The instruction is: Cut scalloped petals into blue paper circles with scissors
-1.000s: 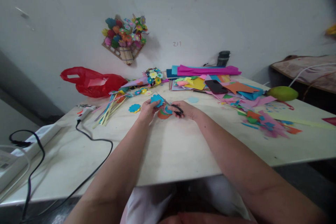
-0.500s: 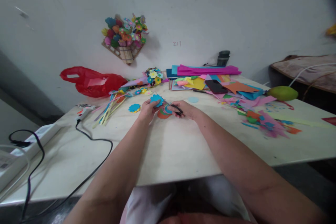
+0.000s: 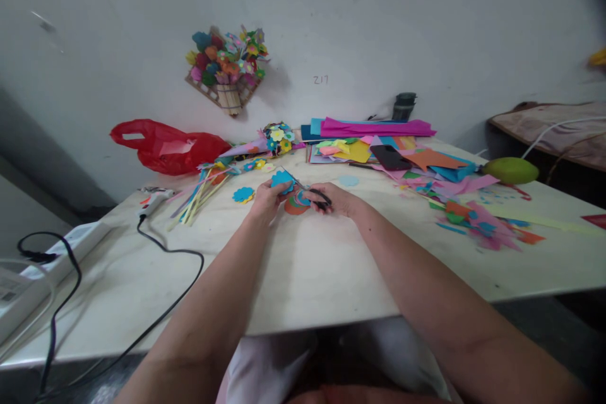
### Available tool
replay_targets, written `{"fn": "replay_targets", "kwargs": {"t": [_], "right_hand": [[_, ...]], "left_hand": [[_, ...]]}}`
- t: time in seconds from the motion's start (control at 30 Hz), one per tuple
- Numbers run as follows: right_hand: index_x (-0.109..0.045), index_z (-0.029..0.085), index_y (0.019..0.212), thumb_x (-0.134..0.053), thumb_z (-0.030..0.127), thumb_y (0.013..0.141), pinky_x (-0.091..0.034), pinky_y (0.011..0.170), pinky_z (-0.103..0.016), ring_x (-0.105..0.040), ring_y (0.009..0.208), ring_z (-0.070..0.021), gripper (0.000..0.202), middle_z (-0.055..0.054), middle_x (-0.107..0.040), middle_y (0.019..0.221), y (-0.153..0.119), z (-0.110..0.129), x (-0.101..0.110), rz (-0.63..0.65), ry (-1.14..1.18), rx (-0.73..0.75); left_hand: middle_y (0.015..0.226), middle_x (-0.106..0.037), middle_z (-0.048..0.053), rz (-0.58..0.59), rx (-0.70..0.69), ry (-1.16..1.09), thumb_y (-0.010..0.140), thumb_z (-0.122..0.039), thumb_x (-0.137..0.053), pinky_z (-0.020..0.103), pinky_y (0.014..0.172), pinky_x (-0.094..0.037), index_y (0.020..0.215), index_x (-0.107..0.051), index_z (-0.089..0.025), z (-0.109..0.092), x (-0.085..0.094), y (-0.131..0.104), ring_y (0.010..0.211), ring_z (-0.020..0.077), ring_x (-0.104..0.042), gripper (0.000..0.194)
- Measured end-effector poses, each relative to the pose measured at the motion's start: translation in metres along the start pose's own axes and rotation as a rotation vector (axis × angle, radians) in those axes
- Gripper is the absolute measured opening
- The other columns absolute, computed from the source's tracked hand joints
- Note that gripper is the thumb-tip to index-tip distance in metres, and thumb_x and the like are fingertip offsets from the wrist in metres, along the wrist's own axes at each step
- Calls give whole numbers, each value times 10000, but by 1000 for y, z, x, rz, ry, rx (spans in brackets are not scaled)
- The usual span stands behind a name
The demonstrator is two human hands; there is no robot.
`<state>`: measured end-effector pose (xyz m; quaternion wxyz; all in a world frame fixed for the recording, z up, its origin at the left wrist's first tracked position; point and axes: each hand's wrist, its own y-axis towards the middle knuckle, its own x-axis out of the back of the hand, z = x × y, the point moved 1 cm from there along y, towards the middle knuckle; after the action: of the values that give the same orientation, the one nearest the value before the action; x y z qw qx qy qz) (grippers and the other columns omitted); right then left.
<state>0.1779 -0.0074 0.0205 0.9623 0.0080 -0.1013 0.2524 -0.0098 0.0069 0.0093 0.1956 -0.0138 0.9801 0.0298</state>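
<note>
Between its thumb and fingers my left hand (image 3: 266, 201) pinches a blue paper flower (image 3: 283, 181) with scalloped edges. My right hand (image 3: 331, 197) is closed around the dark handles of a pair of scissors (image 3: 322, 198); the blades point left, at the flower's right edge. Whether the blades touch the paper I cannot tell. Under the hands lie several round paper pieces, an orange disc (image 3: 294, 206) among them. Left of my left hand, another blue paper flower (image 3: 243, 194) rests over a yellow one. Beyond my right hand lies a pale blue paper disc (image 3: 349, 180).
A glue gun (image 3: 155, 201) with a black cord lies left, near a white power strip (image 3: 57, 265). Behind are paper strips (image 3: 201, 196), a red plastic bag (image 3: 175, 150) and a paper bouquet (image 3: 278, 137). Rightward lie a phone (image 3: 391, 157), paper scraps (image 3: 487, 227) and a green, rounded object (image 3: 511, 170).
Both hands keep their hold on the flower and the scissors, almost in the same place. The whole view has shifted very slightly.
</note>
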Motion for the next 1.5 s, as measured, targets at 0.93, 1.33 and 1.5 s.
{"fn": "replay_targets", "kwargs": {"t": [0.93,1.33,1.5], "right_hand": [[-538,169,711,-647,293,917,-234,329,-171,-458,366,-54,264,29,-583,529,0,2,-2,-35,-17,-18],[-560,165,733,-627,235,925,-226,335,-168,-441,358,-52,215,46,-554,499,1,3,-4,-56,-20,-32],[-558,169,724,-623,220,916,-224,335,-171,-440,359,-59,209,48,-548,490,3,2,-4,-59,-8,-42]], "left_hand": [[772,-749,57,-4,-16,-24,588,-138,-822,338,767,-612,749,-705,-118,2,0,2,730,192,-721,200],[789,-749,70,-7,-16,-27,603,-133,-809,348,805,-605,756,-705,-115,2,0,2,749,195,-719,186],[831,-754,72,7,-21,-10,629,-142,-817,378,853,-603,796,-700,-125,2,1,2,780,199,-722,205]]}}
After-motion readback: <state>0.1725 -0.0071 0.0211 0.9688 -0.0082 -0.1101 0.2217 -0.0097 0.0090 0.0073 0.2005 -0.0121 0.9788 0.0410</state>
